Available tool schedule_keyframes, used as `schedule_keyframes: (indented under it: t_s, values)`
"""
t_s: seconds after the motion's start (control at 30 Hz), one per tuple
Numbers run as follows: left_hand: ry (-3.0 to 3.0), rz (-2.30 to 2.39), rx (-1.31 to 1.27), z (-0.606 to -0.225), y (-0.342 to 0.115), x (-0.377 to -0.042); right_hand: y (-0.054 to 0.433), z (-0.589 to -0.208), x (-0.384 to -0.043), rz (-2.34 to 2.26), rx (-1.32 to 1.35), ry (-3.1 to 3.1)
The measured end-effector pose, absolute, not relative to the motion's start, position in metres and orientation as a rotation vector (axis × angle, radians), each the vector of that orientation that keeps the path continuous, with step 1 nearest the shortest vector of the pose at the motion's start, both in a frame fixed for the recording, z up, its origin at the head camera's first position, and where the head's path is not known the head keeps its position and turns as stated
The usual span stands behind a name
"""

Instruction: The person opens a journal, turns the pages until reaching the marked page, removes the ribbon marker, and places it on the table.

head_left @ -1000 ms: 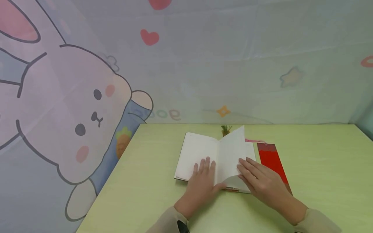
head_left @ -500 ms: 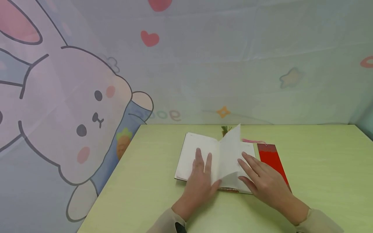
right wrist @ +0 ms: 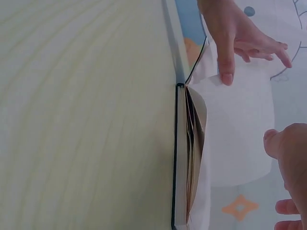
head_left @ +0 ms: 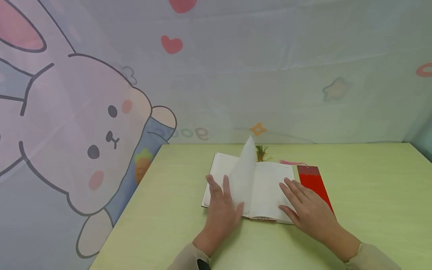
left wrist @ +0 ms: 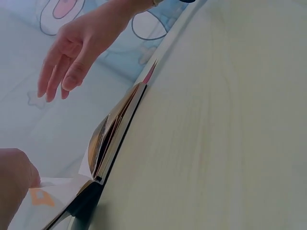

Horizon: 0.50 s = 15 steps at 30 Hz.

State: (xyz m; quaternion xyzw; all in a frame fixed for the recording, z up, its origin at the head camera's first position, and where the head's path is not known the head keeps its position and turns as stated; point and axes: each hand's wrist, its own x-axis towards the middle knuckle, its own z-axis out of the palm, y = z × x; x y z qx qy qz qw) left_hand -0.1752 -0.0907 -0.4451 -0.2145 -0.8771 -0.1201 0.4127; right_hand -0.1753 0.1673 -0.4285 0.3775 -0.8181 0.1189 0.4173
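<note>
An open notebook with blank white pages lies on the table in the head view. One white page stands raised near the middle fold and leans left. My left hand is at this page's lower left, its fingers spread and its thumb held apart. In the right wrist view the left thumb overlaps the raised page. My right hand is over the right-hand page's outer edge, fingers extended and holding nothing. The left wrist view shows the right hand above the notebook's edge.
A red card or booklet lies right of the notebook, partly under the right hand. A pink cord and a green-and-orange tassel lie behind it. A cloth with a cartoon rabbit hangs behind the pale green table.
The raised page has swung from right of the fold over to the left. My left hand has shifted left with it, fingers spreading; the right hand has barely moved.
</note>
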Motion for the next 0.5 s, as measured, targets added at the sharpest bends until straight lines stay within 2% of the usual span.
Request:
schedule_keyframes:
  t_s: [0.5]
  values:
    - [-2.618, 0.143, -0.526, -0.446, -0.106, -0.17, 0.175, -0.436, -0.17, 0.174, 0.935, -2.319]
